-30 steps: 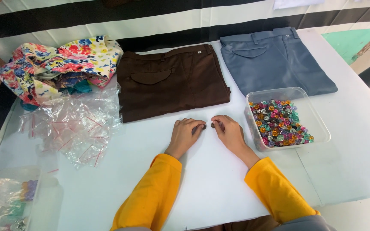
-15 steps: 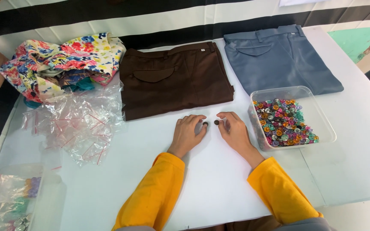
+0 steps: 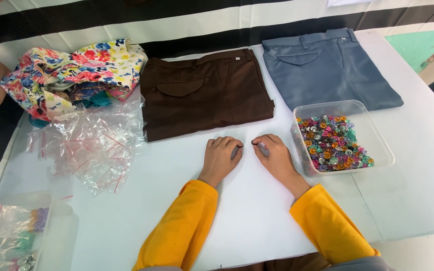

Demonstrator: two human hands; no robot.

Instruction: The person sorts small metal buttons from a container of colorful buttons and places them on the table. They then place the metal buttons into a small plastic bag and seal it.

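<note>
Both hands rest on the white bench, close together but apart, in front of the brown trousers. The left hand lies knuckles up with its fingers curled under; whether they grip anything cannot be told. The right hand is curled too, its fingers pinched on a small grey piece that shows at the fingertips. Just to the right of that hand stands a clear tub holding many small coloured pieces. Grey-blue trousers lie folded behind the tub, beside the brown pair. To the left lies a heap of clear small bags, with a floral cloth behind it. At the near left corner sits a clear box of filled bags.
</note>
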